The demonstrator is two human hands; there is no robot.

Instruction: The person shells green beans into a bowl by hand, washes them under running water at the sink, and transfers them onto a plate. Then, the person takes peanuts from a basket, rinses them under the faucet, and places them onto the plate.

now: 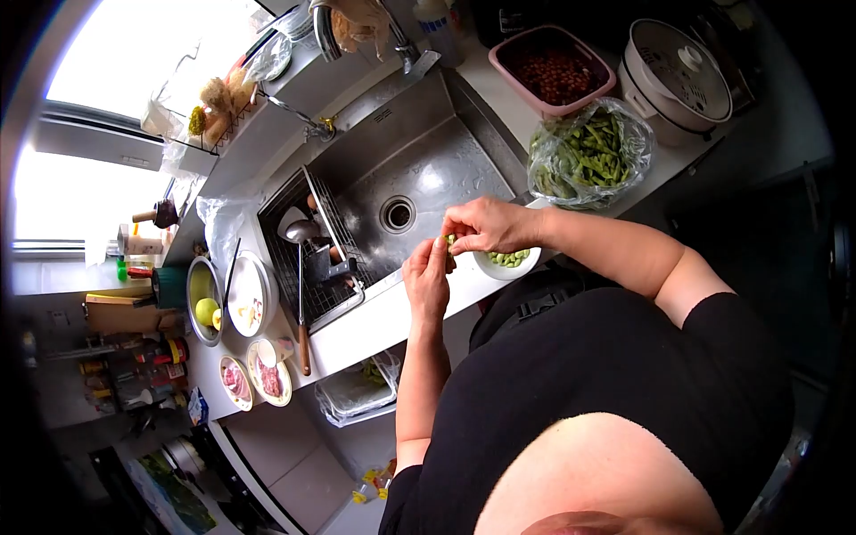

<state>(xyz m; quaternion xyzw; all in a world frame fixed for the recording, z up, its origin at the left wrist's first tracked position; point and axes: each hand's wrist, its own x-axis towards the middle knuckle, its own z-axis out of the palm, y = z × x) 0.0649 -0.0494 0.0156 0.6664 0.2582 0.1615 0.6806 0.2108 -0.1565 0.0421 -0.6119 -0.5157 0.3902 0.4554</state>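
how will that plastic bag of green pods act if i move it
The bag will probably sag and shift shape: its thin film is crumpled around loose pods. It looks well filled, so likely not featherlight. Lying near the edge of the counter, it might slump over if pushed that way.

A small green pod (449, 251) is pinched between the fingertips over the counter's near edge. Just to its right, a round white bowl (505, 275) holds loose pale-green beans (511, 259); farther right, a crumpled clear bag (640, 134) bulges with long green pods (593, 153).
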